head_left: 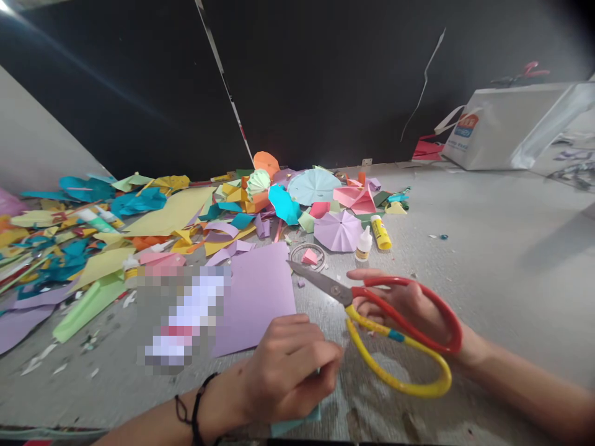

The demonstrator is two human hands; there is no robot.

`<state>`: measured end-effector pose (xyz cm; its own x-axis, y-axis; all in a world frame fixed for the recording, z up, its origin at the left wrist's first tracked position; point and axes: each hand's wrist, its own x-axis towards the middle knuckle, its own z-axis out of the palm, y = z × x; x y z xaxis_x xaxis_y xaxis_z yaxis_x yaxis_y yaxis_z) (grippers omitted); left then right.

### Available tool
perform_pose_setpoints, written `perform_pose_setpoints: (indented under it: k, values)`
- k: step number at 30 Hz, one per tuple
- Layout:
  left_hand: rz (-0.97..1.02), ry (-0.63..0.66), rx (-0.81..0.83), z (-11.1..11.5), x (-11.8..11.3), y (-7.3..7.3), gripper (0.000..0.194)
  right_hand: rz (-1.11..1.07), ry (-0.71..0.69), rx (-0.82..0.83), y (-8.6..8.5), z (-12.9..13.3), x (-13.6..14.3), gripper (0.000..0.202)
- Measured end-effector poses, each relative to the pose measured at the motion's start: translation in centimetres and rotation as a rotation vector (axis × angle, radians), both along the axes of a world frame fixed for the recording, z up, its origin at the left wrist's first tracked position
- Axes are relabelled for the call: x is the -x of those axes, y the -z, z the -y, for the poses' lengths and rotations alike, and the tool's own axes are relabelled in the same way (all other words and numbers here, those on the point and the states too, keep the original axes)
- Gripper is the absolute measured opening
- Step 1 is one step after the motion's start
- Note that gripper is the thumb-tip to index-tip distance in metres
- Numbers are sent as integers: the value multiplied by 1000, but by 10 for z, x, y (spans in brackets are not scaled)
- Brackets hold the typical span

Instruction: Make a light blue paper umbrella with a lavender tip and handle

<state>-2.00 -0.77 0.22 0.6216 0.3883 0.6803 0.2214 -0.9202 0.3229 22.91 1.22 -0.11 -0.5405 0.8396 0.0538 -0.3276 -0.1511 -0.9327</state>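
My right hand [416,306] holds a pair of scissors [328,286] with one red and one yellow handle. The red loop lies across the hand, the blades pressed together and pointing left. My left hand [292,365] is closed, fingers curled, over a light blue piece of paper [297,424] that shows under its lower edge; the exact grip is hidden. A black cord bracelet [198,402] circles that wrist. Just beyond the left hand lies a flat purple sheet [260,297]. Near the blade tips is a round ring [320,251] with a pink scrap inside.
A small white glue bottle [363,246] and a yellow glue stick [381,233] stand beyond the scissors. Folded fans, such as a purple one [338,230], and colored scraps crowd the back and left. A pixelated item [188,322] lies left. At right rests a white bag [502,124].
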Motion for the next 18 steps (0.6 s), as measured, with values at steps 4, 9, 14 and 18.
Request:
perform_pose_setpoints:
  k: [4,9,14,18]
  values:
    - [10,-10,8,0,-1,1,30,-74,61,4,-6,-4,-5,55]
    - [76,-5,-11,-2,-4,4,23,38,-2,-83,-1,6,0,48]
    - [62,-38,12,-2,-6,2,14,93,-66,-55,-5,16,14,53]
    - [-24,-37,61,-1,-5,1,9,76,-19,-18,-7,17,18,51]
